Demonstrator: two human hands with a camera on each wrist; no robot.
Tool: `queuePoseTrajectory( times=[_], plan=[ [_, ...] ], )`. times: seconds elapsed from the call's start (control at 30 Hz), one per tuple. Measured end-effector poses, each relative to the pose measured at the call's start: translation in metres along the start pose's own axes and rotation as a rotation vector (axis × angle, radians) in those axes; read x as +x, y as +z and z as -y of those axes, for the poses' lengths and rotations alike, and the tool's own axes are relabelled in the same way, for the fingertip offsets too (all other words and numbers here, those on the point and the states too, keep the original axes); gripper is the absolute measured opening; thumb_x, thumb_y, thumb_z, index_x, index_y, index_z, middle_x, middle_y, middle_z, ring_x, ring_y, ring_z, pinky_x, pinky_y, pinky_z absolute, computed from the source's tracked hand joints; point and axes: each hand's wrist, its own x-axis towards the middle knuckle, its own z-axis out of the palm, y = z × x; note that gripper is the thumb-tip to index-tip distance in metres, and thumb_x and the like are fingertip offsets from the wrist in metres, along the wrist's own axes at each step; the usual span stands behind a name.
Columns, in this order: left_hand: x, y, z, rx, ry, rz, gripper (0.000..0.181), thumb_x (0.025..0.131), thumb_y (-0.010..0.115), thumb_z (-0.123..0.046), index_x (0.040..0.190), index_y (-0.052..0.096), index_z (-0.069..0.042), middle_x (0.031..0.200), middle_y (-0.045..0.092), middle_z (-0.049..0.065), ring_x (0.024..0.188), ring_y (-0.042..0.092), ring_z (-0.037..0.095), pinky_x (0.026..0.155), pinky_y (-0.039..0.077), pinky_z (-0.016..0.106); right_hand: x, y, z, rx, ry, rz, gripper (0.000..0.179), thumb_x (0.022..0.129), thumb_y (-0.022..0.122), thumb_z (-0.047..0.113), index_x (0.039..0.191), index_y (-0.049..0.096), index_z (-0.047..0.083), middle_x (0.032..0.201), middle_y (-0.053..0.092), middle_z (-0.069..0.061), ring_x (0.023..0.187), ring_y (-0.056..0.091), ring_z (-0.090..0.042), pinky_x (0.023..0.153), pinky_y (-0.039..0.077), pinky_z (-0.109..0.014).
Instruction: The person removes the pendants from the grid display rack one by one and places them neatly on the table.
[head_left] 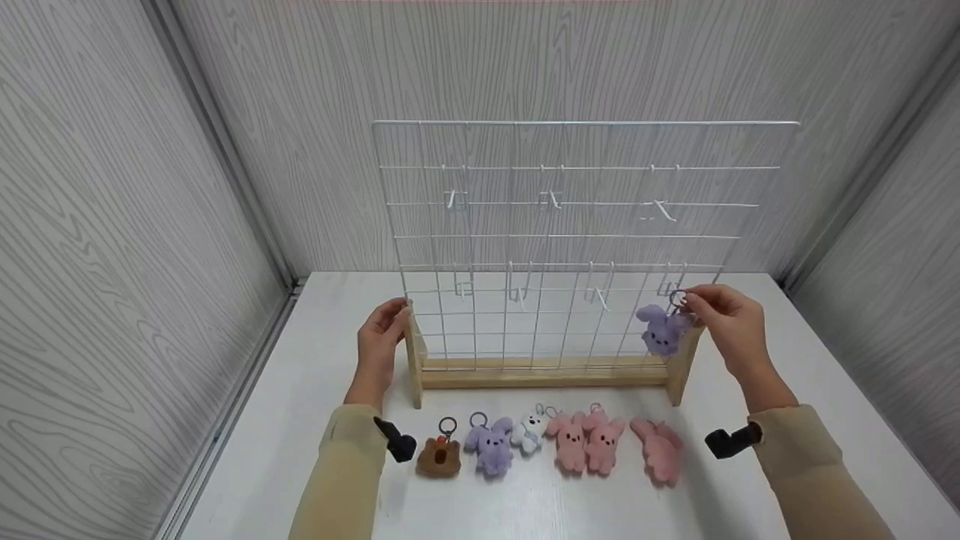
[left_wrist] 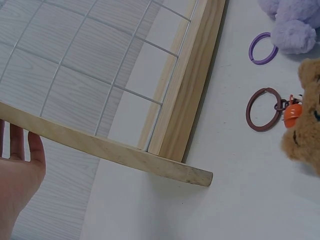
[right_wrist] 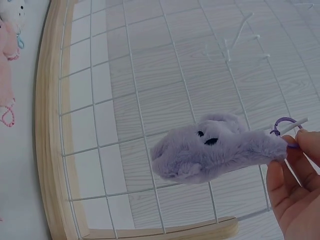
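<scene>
My right hand (head_left: 729, 324) pinches the purple keyring (right_wrist: 286, 120) of a purple plush bunny (head_left: 660, 335) between thumb and fingers. That ring encircles the tip of a white hook (right_wrist: 296, 125) at the lower right of the white wire grid rack (head_left: 570, 238). The bunny hangs in front of the grid, lying sideways in the right wrist view. At the rack's other end, my left hand (head_left: 381, 336) holds the upper part of the wooden side post (head_left: 414, 352), its fingers (left_wrist: 36, 146) against the wood.
Several plush keychains lie in a row before the rack: a brown bear (head_left: 439, 459), another purple bunny (head_left: 493, 448), a white plush (head_left: 531, 431) and pink bunnies (head_left: 602, 444). A pink plush (head_left: 660, 450) lies apart at right. More white hooks (head_left: 553, 199) stick out from the grid.
</scene>
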Motion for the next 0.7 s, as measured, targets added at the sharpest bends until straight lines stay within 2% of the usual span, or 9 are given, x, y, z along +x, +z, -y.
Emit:
queuePoseTrajectory(
  times=[0.2, 0.4, 0.7],
  plan=[
    [-0.004, 0.002, -0.005, -0.024, 0.004, 0.008, 0.034, 0.087, 0.065, -0.019, 0.118, 0.058, -0.006, 0.117, 0.058, 0.008, 0.107, 0.054, 0.017, 0.093, 0.045, 0.031, -0.006, -0.002, 0.003, 0.058, 0.015, -0.009, 0.029, 0.088, 0.065, 0.015, 0.101, 0.062, -0.011, 0.084, 0.067, -0.008, 0.074, 0.062, -0.011, 0.06, 0.051, -0.019],
    [-0.014, 0.005, -0.017, 0.016, 0.01, 0.036, 0.035, 0.091, 0.062, -0.017, 0.122, 0.054, -0.003, 0.121, 0.056, 0.009, 0.111, 0.052, 0.017, 0.095, 0.043, 0.032, -0.012, -0.005, 0.007, 0.148, 0.032, -0.039, 0.028, 0.087, 0.066, 0.01, 0.1, 0.061, -0.013, 0.082, 0.068, -0.008, 0.074, 0.064, -0.013, 0.061, 0.051, -0.02],
    [-0.005, 0.0, -0.003, 0.032, 0.021, 0.005, 0.037, 0.087, 0.066, -0.025, 0.119, 0.058, -0.009, 0.119, 0.058, 0.006, 0.109, 0.054, 0.016, 0.093, 0.044, 0.031, -0.025, -0.013, 0.014, 0.169, 0.029, -0.045, 0.026, 0.087, 0.065, 0.008, 0.1, 0.061, -0.013, 0.086, 0.068, -0.009, 0.075, 0.063, -0.015, 0.062, 0.052, -0.019]
  ],
)
